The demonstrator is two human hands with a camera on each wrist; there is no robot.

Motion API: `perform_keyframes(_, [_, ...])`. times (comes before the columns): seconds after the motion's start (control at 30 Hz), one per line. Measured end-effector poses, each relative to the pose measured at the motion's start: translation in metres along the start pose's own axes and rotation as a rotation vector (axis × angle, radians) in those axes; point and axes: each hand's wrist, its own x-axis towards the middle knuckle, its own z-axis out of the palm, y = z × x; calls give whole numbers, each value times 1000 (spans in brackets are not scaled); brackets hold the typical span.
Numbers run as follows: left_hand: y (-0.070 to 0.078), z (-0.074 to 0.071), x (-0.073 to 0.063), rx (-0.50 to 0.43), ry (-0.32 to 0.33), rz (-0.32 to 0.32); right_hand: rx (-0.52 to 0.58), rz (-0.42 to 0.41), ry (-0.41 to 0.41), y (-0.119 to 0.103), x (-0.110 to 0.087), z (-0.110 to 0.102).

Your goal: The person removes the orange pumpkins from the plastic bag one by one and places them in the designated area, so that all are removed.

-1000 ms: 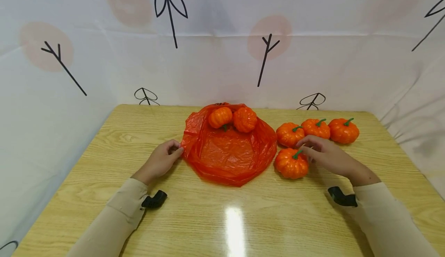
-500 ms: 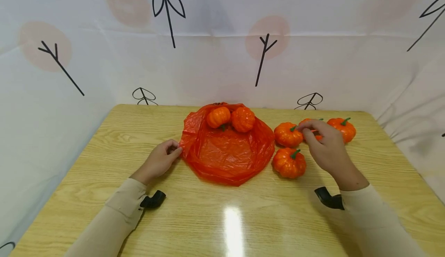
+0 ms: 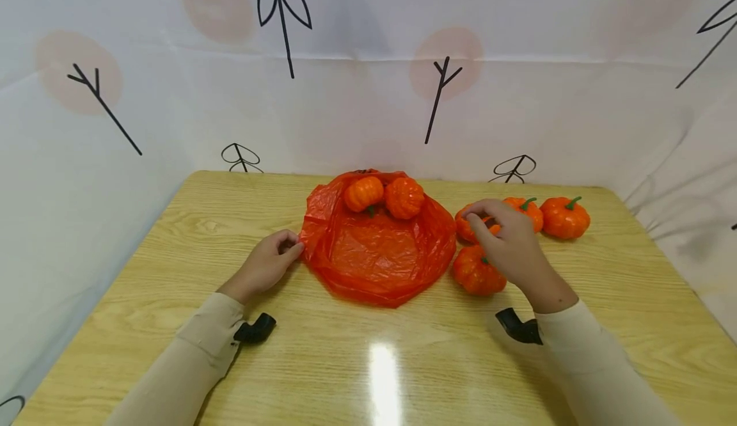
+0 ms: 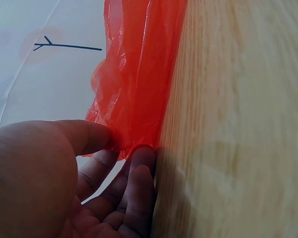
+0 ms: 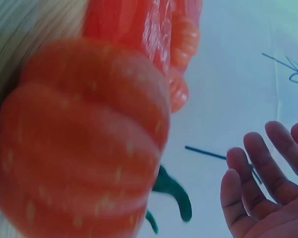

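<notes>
A red plastic bag [image 3: 374,253] lies spread on the table, its mouth turned up and round. My left hand [image 3: 267,263] pinches its left edge between thumb and fingers, as the left wrist view also shows. Two small orange pumpkins [image 3: 404,197] rest at the back of the bag. Above the pumpkins right of the bag hangs my right hand [image 3: 512,244], fingers loosely bent and holding nothing. It partly hides a pumpkin [image 3: 463,226] beside the bag and the stem of the nearer pumpkin [image 3: 476,274]. That nearer one looms large in the right wrist view, apart from the fingers.
Two more green-stemmed pumpkins, a middle one [image 3: 531,212] and a rightmost one [image 3: 566,217], stand in the back row at right. The light wooden table [image 3: 322,362] ends at a white cloth [image 3: 357,106] printed with plant drawings behind it.
My right hand has risen from beside the nearer pumpkin, passed over the back row and moved left toward the bag. The left hand keeps its pinch in place; the pumpkins stay put.
</notes>
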Motion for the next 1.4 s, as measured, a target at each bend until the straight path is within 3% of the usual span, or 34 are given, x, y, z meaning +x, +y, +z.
perform_keyframes(0.67, [1,0,0,15,4,-6,8,-35,-51,-4,3,11])
perform_keyframes(0.93, [0,0,1,17,7,-5,21,13,-131,-12,9,15])
perform_keyframes(1.4, [-1,0,0,3,2,5,46,58,-231,-22,24,41])
